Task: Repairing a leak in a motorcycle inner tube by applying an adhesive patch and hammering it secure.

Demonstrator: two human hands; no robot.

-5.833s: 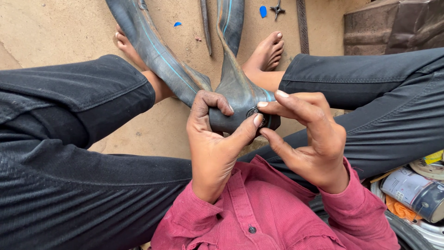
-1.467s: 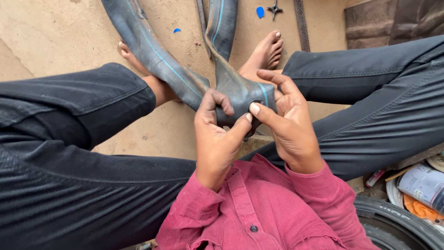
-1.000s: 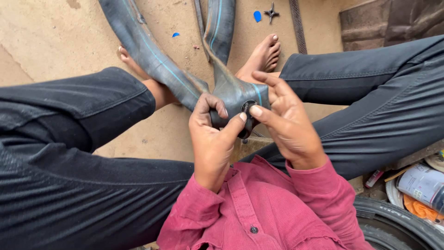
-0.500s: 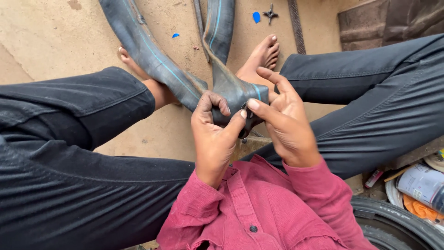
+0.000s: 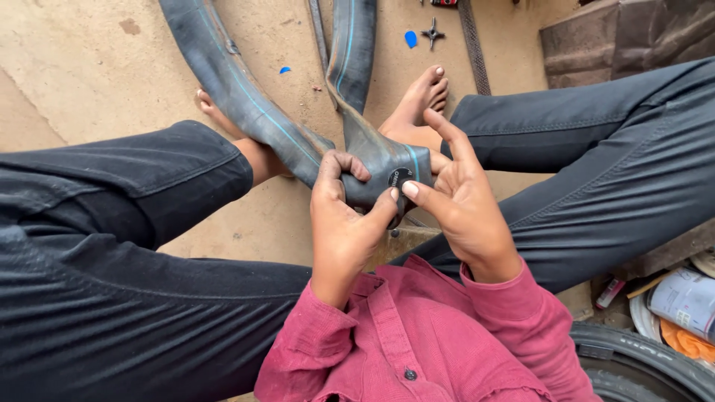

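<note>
At frame centre, the left hand (image 5: 344, 223) clamps the folded black rubber inner tube (image 5: 376, 160); the right hand (image 5: 462, 205), fingers spread, thumbs its round black patch (image 5: 400, 179).

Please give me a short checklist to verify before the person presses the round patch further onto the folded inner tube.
1. Left hand grips the folded inner tube: ok.
2. Thumb of right hand rests on the round patch: ok.
3. Patch edges fully stuck down: cannot tell, thumbs cover part of it.
4. Tube supported from below: cannot tell.
5. Rest of tube lies on the floor, not tangled around the feet: ok.
</note>
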